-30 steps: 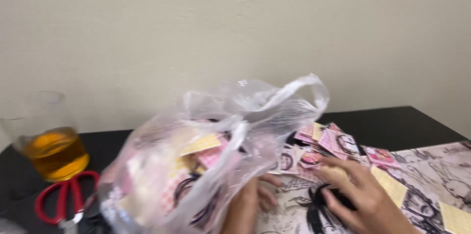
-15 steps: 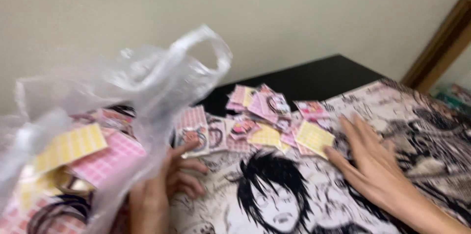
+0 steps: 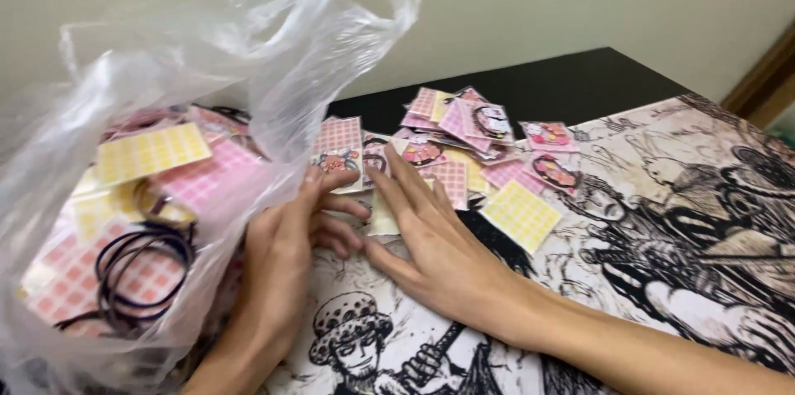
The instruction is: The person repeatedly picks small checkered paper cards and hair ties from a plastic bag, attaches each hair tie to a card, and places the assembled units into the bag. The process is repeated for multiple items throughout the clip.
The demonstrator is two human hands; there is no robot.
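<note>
your left hand (image 3: 286, 254) gripping the clear plastic bag (image 3: 166, 196) side, mouth tipped up-right, right hand (image 3: 431, 238) flat, fingers (image 3: 406, 175) spread open on the sticker sheets (image 3: 464, 146), pointing up-left

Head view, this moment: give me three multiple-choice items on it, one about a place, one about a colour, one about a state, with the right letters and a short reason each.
1. Where does the loose pile of small pink and yellow sticker sheets lie?
A. on the black-and-white comic-print table cover
B. on the floor
C. on a chair

2. What colour is the gridded sheet nearest the right hand?
A. blue
B. yellow
C. green

3. How is the right hand?
A. clenched in a fist
B. holding scissors
C. flat, fingers spread

Answers: 1 A, the pile rests on the cover beside the clear plastic bag. 2 B, its squares are pale yellow. 3 C, the palm faces down, beside the left hand at the bag.
</note>
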